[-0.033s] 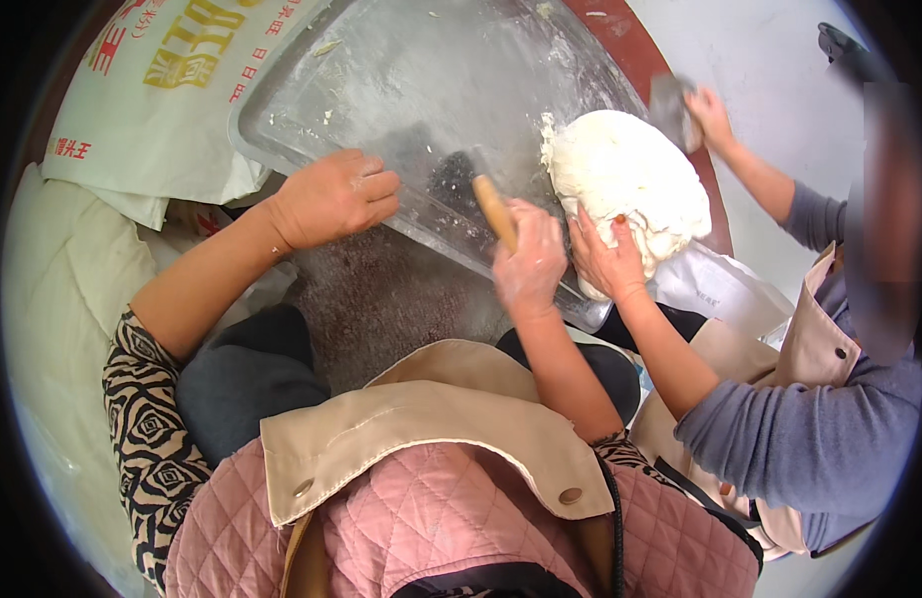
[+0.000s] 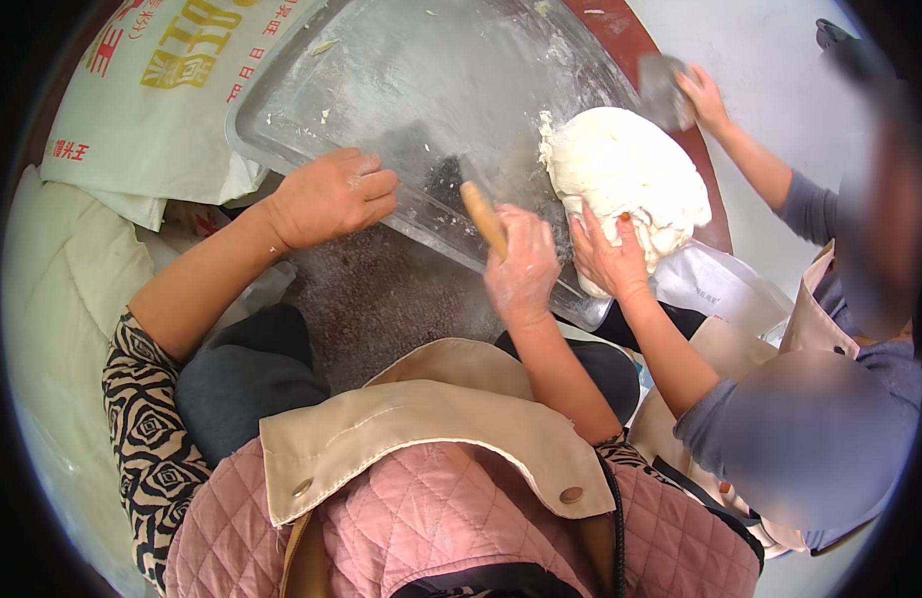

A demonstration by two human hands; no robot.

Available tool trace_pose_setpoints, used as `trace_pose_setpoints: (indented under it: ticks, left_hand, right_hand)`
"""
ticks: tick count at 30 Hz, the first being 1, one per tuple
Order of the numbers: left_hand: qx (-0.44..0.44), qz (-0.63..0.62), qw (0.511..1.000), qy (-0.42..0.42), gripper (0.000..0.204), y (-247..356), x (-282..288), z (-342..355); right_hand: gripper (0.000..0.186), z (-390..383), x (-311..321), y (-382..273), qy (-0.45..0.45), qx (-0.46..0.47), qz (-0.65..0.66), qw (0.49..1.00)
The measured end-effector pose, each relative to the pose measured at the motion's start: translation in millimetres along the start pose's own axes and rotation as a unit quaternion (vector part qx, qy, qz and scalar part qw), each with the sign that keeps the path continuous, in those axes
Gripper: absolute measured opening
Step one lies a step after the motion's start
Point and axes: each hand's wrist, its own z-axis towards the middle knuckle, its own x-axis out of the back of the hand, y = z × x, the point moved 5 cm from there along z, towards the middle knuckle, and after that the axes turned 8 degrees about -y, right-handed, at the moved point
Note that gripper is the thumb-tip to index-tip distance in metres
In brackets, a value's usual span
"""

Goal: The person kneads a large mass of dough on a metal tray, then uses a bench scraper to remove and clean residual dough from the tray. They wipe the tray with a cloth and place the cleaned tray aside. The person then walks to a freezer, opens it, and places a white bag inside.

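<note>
My left hand (image 2: pixel 336 197) is closed at the near left edge of the large metal tray (image 2: pixel 311 95). Its fingers curl under, so whatever they hold, if anything, is hidden. In my right hand (image 2: pixel 524 261) I grip a light wooden handle (image 2: pixel 483 217) that points up and left over the tray's near edge. A dark patch lies just past its tip; I cannot tell whether it is part of the tool or a reflection. Right of my right hand rests a big lump of white dough (image 2: pixel 625 164), on the tray's right end.
Another person at the right presses one hand (image 2: pixel 613 254) on the dough and holds a flat metal scraper (image 2: pixel 665 92) in the other (image 2: pixel 702 97). White printed sacks (image 2: pixel 147 130) lie at the left. Under the tray shows a reddish-brown table edge (image 2: pixel 620 30).
My right hand and the wooden handle have shifted slightly left and down. The other person's scraper has moved a little left and up. My left hand and the dough stay in place.
</note>
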Motion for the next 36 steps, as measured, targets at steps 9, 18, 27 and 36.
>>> trace_pose_setpoints:
  ticks: [9, 18, 27, 36]
  left_hand:
    - [0.002, -0.010, 1.000, -0.004, 0.018, -2, 1, 1]
    - [0.014, -0.030, 0.999, -0.004, 0.019, 0, 3, 1]
    - [0.015, -0.033, 0.999, 0.012, 0.020, -1, 2, -1]
    - [0.018, -0.031, 0.999, 0.015, 0.021, 1, 3, -1]
  right_hand:
    - [0.027, 8, 1, 8, -0.024, -0.101, -0.025, 0.994]
    - [0.030, 23, 0, 3, -0.001, -0.050, -0.009, 0.999]
    - [0.034, 25, -10, -3, -0.006, -0.052, 0.009, 0.999]
    - [0.039, 23, -14, -8, -0.012, -0.051, 0.027, 0.998]
